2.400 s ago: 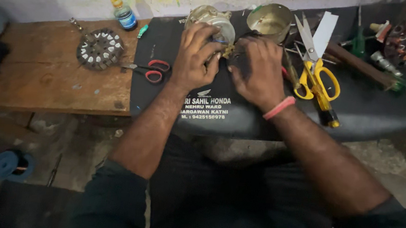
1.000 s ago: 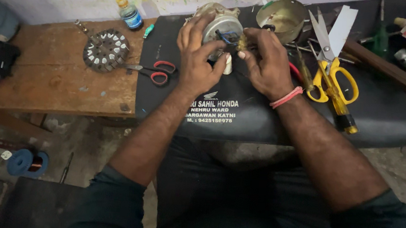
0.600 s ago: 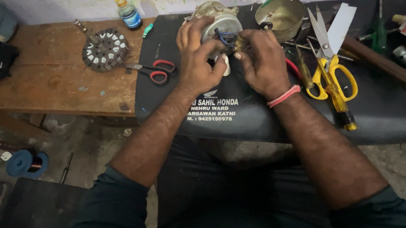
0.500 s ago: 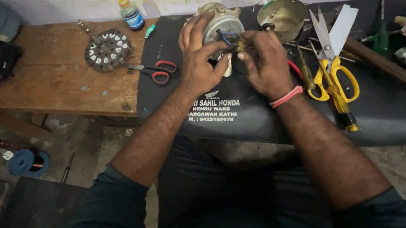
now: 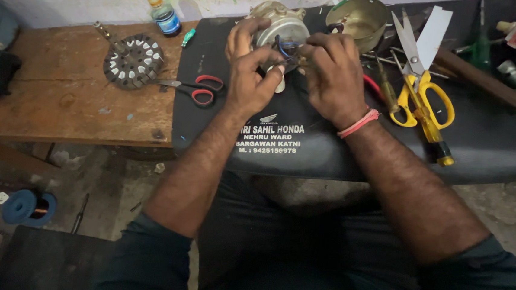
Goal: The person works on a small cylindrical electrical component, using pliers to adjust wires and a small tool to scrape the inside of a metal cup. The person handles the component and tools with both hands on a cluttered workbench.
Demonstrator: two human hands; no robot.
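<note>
A round silver metal motor housing [image 5: 285, 27] stands on the black mat [image 5: 306, 148] at the bench's far side. My left hand [image 5: 248, 71] cups its left side, fingers curled over the rim and thumb pressed near its front. My right hand [image 5: 331, 74], with a pink band at the wrist, meets it from the right and pinches thin wires [image 5: 287, 51] at the housing's front between thumb and fingers. What the fingertips grip is small and partly hidden.
Red-handled scissors [image 5: 195, 89] and a round wound stator [image 5: 134, 60] lie left on the wooden bench [image 5: 61, 107]. Yellow-handled scissors [image 5: 419, 83], a screwdriver [image 5: 431, 136], a metal bowl [image 5: 363, 19] and other tools lie right. A small bottle [image 5: 164, 16] stands at the back. A blue spool [image 5: 30, 206] lies on the floor.
Both hands have lifted from pressing low on the mat up to the motor housing, and now work at its front. The view has shifted slightly.
</note>
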